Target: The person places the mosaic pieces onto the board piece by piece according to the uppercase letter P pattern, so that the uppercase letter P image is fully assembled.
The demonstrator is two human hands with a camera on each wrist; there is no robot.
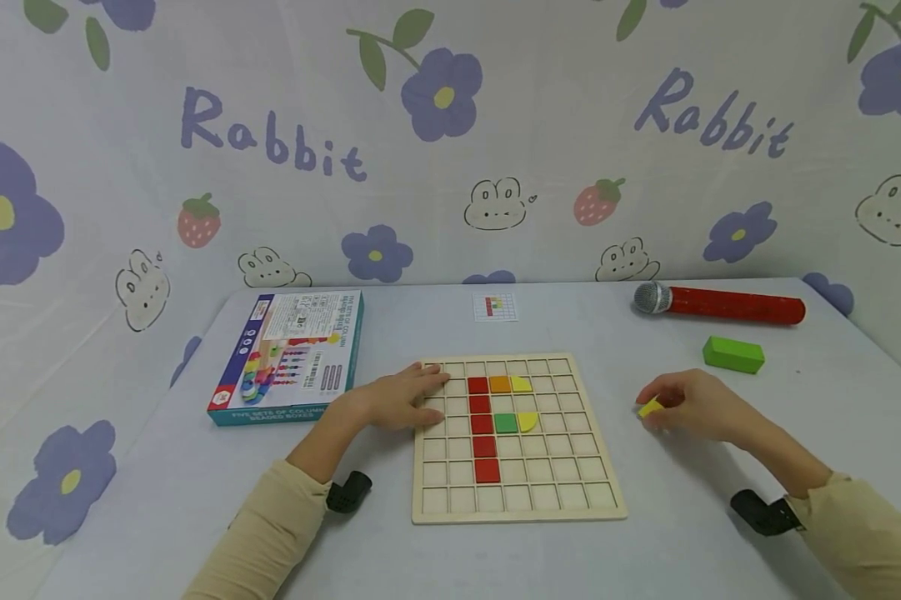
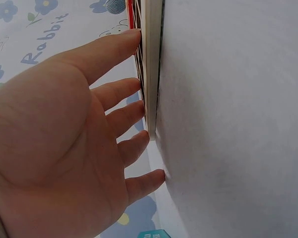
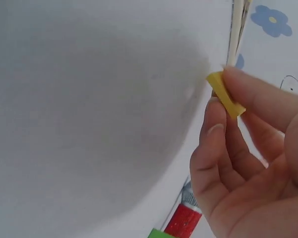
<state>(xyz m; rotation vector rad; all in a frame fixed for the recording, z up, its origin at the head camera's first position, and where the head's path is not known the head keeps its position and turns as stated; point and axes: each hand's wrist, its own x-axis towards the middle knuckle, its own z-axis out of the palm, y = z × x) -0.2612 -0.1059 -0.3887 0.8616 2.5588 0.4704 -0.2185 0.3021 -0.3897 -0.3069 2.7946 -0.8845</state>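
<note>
A wooden grid board [image 1: 543,498] lies flat on the table. On it are a column of red squares [image 1: 483,424], an orange square [image 1: 499,384], a green square [image 1: 506,423] and two yellow pieces with a rounded side [image 1: 528,422]. My left hand [image 1: 401,397] rests at the board's upper left edge with its fingers spread; the left wrist view shows the fingertips [image 2: 134,111] against the rim. To the right of the board, my right hand [image 1: 696,405] pinches a small yellow piece [image 3: 225,94] between thumb and fingers, above the table.
A boxed bead set [image 1: 292,358] lies left of the board. Behind the board is a small pattern card [image 1: 495,307]. At the back right lie a red microphone [image 1: 735,306] and a green block [image 1: 733,355]. A printed cloth [image 1: 420,200] rises behind the table.
</note>
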